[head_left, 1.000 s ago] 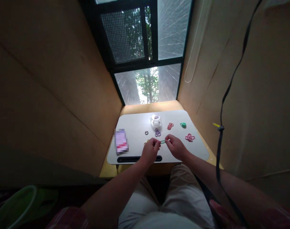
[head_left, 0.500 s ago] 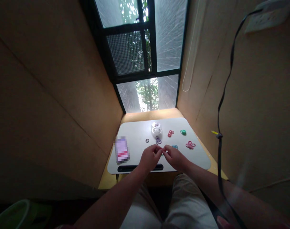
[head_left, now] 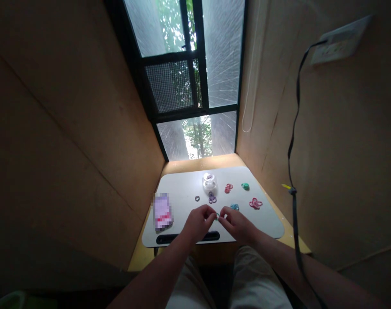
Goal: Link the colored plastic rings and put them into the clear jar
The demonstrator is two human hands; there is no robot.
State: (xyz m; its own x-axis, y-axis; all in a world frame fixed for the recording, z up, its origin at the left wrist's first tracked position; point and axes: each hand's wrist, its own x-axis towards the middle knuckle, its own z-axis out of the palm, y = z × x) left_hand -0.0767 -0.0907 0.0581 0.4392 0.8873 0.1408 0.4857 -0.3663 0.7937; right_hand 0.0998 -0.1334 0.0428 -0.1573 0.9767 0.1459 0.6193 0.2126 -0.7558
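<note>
Between my two hands is a small green hair tie (head_left: 217, 216), a thin loop pinched at its two sides. My left hand (head_left: 201, 221) closes its fingertips on the loop's left side. On the other side my right hand (head_left: 236, 221) pinches it too, fingers curled. Just beyond my right fingers lie light blue hair ties (head_left: 234, 207). A purple cluster (head_left: 212, 198) and a single dark grey ring (head_left: 197, 198) rest ahead of my left hand. Farther right are red ties (head_left: 228, 188), pink ties (head_left: 256, 203) and a green bundle (head_left: 245, 186).
A clear plastic container (head_left: 209, 183) stands near the middle of the white lap table (head_left: 179, 184). On the left lies a purple, blurred flat item (head_left: 163, 211). A black slot (head_left: 168, 238) runs along the front edge. A dark cord (head_left: 293, 150) hangs at the right.
The green loop now shows between my fingertips, which have drawn slightly apart. My view has tilted up a little, so the table appears lower.
</note>
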